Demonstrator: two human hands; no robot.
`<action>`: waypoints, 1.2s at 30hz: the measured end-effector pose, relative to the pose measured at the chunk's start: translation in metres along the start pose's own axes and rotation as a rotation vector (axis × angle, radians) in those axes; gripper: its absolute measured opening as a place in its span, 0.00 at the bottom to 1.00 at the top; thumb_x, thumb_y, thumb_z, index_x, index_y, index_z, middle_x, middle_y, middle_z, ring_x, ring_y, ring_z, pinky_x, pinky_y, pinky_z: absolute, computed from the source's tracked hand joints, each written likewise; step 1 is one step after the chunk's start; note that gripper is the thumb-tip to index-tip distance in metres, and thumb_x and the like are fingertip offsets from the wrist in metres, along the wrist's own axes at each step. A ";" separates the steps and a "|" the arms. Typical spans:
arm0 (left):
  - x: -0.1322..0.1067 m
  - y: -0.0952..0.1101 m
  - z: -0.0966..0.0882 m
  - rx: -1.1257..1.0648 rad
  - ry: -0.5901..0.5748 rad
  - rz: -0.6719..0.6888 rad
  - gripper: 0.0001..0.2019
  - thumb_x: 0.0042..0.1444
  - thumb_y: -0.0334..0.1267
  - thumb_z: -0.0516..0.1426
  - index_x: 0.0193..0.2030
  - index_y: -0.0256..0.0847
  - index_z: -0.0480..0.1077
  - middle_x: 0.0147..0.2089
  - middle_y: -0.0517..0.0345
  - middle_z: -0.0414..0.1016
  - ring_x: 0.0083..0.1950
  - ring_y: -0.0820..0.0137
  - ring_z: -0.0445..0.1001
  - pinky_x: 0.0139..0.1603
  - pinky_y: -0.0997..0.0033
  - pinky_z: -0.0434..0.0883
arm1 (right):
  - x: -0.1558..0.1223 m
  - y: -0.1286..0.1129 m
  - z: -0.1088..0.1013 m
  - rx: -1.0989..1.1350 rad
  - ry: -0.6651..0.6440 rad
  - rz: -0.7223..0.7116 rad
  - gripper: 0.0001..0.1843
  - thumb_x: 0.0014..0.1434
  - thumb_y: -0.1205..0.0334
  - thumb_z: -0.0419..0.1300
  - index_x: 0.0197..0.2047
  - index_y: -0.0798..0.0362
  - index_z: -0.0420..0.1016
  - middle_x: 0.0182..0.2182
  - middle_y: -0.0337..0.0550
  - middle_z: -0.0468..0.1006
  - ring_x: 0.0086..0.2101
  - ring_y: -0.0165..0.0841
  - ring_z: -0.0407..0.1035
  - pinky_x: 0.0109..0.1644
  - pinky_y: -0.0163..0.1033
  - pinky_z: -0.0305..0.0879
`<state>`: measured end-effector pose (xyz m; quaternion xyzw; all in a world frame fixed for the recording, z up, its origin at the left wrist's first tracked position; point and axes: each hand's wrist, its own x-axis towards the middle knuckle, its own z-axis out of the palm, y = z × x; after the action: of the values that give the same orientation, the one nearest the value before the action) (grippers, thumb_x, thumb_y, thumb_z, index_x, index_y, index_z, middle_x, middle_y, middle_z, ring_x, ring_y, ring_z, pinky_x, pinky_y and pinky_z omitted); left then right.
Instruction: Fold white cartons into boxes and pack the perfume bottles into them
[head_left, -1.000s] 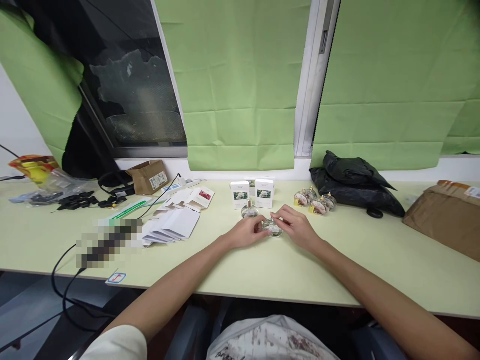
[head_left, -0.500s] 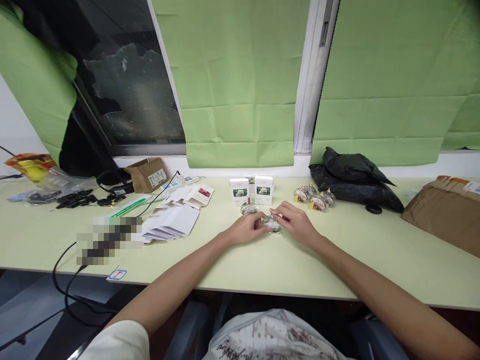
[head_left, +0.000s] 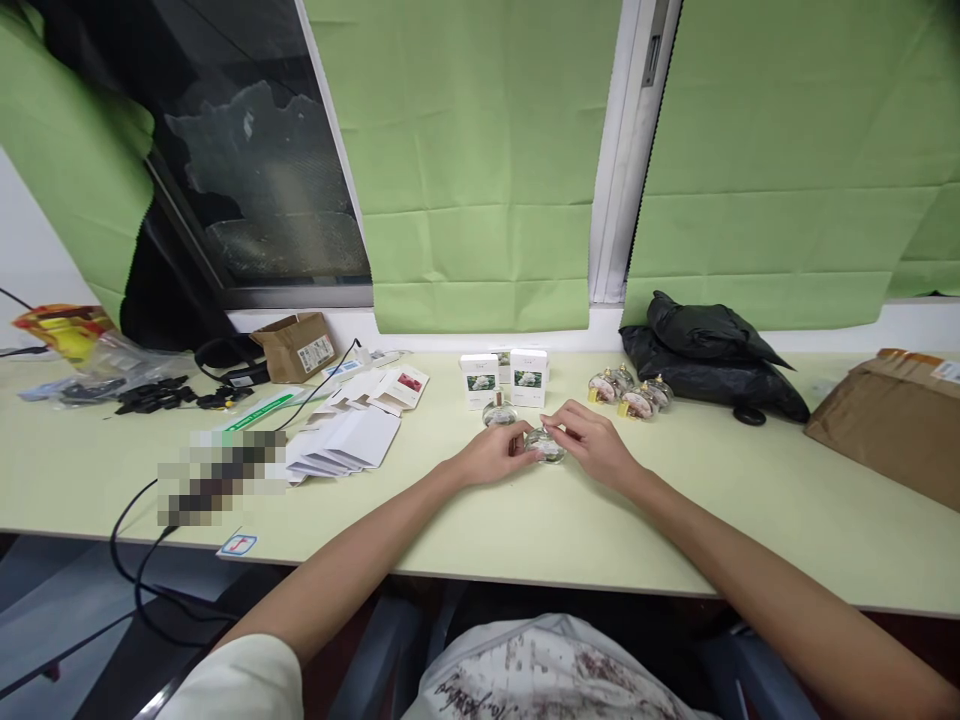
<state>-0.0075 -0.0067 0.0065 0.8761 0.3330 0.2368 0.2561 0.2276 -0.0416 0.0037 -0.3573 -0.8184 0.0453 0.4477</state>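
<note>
A round clear glass perfume bottle (head_left: 545, 446) is on the table between my two hands. My left hand (head_left: 491, 455) is closed round its left side, with the thumb at the front. At the bottle's top, the fingers of my right hand (head_left: 589, 440) are pinched together; they cover the neck, so any cap there is hidden. Another glass perfume bottle (head_left: 498, 409) stands just behind my left hand. Behind it stand white boxes with a white-flower picture, among them a left box (head_left: 480, 381) and a right box (head_left: 529, 378).
To the right are several perfume bottles with gold tops (head_left: 630, 392), black plastic bags (head_left: 712, 350) and a brown package (head_left: 892, 425). On the left lie flattened white cartons (head_left: 349, 440), an open cardboard box (head_left: 295, 348), cables and a pixelated object (head_left: 221, 480).
</note>
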 end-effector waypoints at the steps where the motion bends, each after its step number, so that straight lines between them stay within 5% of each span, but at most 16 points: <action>1: 0.000 0.000 0.000 0.002 0.002 -0.001 0.19 0.65 0.55 0.58 0.51 0.42 0.73 0.31 0.61 0.71 0.31 0.69 0.67 0.32 0.69 0.61 | 0.000 0.000 0.000 0.000 -0.002 0.001 0.12 0.74 0.59 0.54 0.51 0.47 0.79 0.39 0.44 0.75 0.33 0.33 0.69 0.39 0.38 0.63; 36: 0.000 0.001 0.000 -0.018 0.006 -0.012 0.21 0.64 0.57 0.58 0.50 0.42 0.73 0.31 0.60 0.71 0.31 0.68 0.67 0.32 0.69 0.61 | 0.002 -0.003 -0.002 0.014 -0.002 -0.009 0.14 0.74 0.57 0.52 0.51 0.47 0.79 0.38 0.44 0.74 0.33 0.34 0.69 0.38 0.38 0.65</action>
<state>-0.0069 -0.0071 0.0066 0.8711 0.3366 0.2408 0.2644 0.2268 -0.0431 0.0070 -0.3504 -0.8200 0.0495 0.4499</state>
